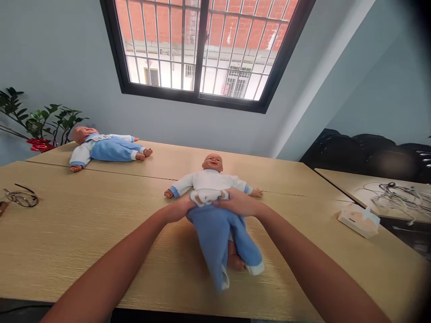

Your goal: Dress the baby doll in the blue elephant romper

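Observation:
A baby doll (pixel 211 178) in a white top lies on its back in the middle of the wooden table (pixel 84 224), head pointing away from me. Blue trousers (pixel 215 233) cover its lower body, and one bare foot shows at a trouser cuff. My left hand (pixel 178 209) is closed on the waistband at the doll's left side. My right hand (pixel 237 202) grips the waistband at the other side, fingers curled over the white bib edge. Both forearms reach in from the bottom of the view.
A second doll (pixel 104 149) in a blue outfit lies at the far left of the table. Glasses (pixel 20 197) rest at the left edge, a tissue box (pixel 358 220) at the right. A plant (pixel 40 123), dark chairs (pixel 367 154) and cables (pixel 397 197) stand around.

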Available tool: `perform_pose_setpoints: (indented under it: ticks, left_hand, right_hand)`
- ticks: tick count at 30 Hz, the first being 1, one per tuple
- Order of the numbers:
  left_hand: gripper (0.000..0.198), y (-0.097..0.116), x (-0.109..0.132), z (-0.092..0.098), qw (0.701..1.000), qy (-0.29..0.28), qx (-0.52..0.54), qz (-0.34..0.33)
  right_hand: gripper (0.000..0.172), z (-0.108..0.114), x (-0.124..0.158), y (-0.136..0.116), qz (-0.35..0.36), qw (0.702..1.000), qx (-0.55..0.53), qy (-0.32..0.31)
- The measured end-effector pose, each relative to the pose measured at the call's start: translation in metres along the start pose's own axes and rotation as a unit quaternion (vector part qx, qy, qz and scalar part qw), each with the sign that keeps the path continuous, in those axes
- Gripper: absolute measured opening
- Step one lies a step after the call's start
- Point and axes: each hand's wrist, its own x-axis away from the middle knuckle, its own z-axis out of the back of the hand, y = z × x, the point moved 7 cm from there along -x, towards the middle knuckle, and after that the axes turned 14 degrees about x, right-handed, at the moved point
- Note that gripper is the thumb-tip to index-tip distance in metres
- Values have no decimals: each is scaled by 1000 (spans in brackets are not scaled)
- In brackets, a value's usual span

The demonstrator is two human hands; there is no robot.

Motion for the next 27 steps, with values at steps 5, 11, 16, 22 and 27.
perform_pose_setpoints:
  ticks: [5, 11, 16, 22, 27]
  left_hand:
    - [50, -3, 7, -12, 997, -55, 44, 42]
    - [62, -6, 4, -16, 958, 54, 275, 58]
    - [72, -6, 19, -40, 966, -117, 176, 152]
    - [47, -9, 21, -44, 976, -187, 9, 113]
    - [47, -23, 16, -32, 958, -70, 262, 92]
  right_hand:
    - [51, -11, 11, 19, -48, 974, -208, 72]
    - [73, -48, 26, 10, -29, 952, -300, -47]
    - [51, -28, 26, 23, 1, 957, -271, 100]
    - [60, -52, 31, 18, 36, 930, -364, 29]
    - [78, -53, 35, 23, 10, 949, -315, 17]
